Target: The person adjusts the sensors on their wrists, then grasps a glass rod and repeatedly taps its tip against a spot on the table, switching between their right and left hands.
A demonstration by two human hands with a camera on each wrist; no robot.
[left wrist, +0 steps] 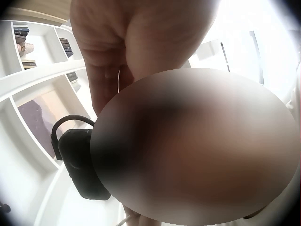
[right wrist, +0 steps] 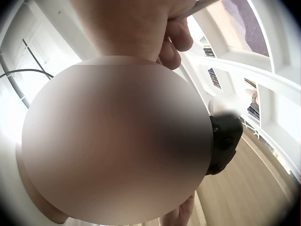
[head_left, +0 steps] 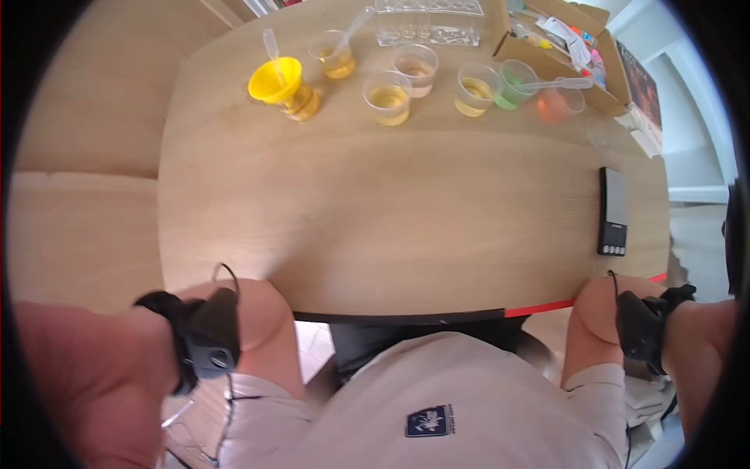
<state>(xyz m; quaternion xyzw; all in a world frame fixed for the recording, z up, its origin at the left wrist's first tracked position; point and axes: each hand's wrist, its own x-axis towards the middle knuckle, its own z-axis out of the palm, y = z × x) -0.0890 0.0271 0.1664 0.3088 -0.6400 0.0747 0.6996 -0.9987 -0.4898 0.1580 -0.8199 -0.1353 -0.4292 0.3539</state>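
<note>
Both arms are bent back towards the head, away from the table. My left hand (head_left: 94,367) is cut off at the lower left in the head view; in the left wrist view its palm side fills the top, with the fingertips hidden. My right hand (head_left: 707,336) is at the right edge. The right wrist view shows curled fingers (right wrist: 176,44) beside a thin grey strip (right wrist: 200,7); I cannot tell whether they grip it. A black device (left wrist: 80,162) with a curved cable is close to the blurred head area. Each wrist wears a black camera (head_left: 207,344).
Along the table's far side stand a yellow funnel (head_left: 275,80) on a cup, several clear cups of coloured liquid (head_left: 388,105) with pipettes (head_left: 555,84), and a test tube rack (head_left: 430,23). A cardboard box (head_left: 617,86) stands far right; a black pocket scale (head_left: 614,211) lies nearer.
</note>
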